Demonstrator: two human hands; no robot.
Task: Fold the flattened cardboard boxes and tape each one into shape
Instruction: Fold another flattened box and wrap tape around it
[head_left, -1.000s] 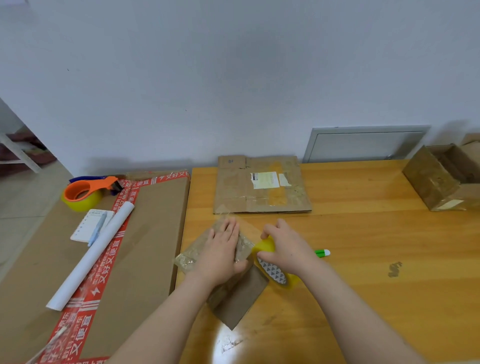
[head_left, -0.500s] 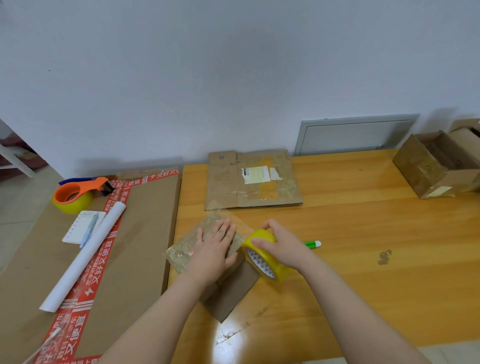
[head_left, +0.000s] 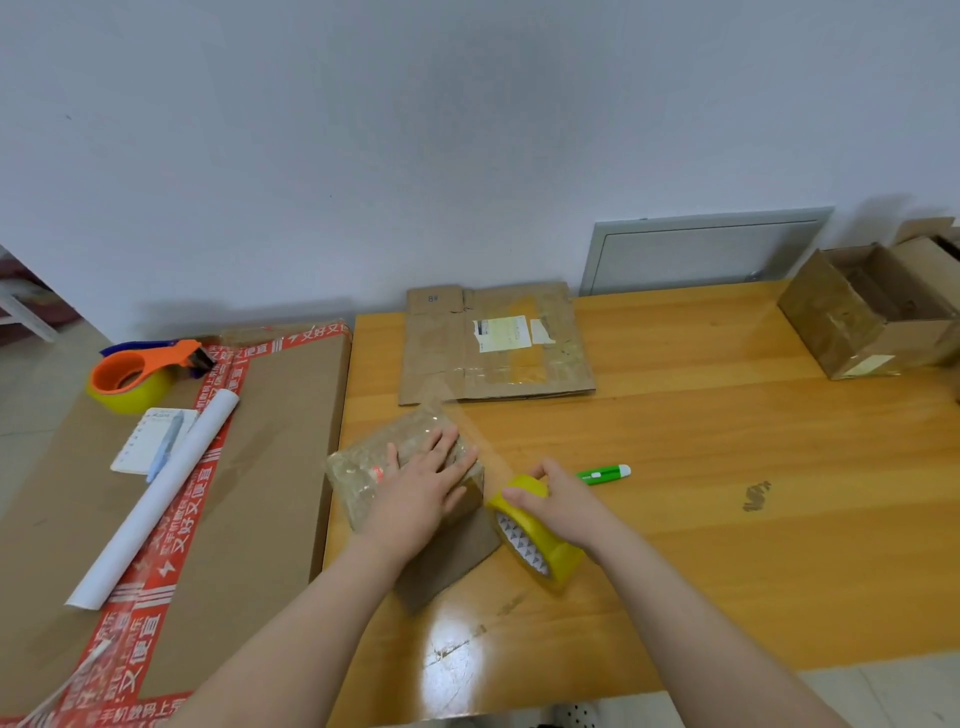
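plainly, the left hand (head_left: 415, 499) lay flat, fingers (head_left: 445, 442) straight, on the box (head_left: 363, 473) at centre frame on the counter (head_left: 727, 519); the right hand (head_left: 561, 506) gripped the tape (head_left: 540, 543) beside it. if the box slid, the stretched strip (head_left: 488, 441) could likely twist and stick crooked.

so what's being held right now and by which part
The right hand grips the yellow tape roll across its outer rim. The left hand only presses flat on the small taped box, gripping nothing.
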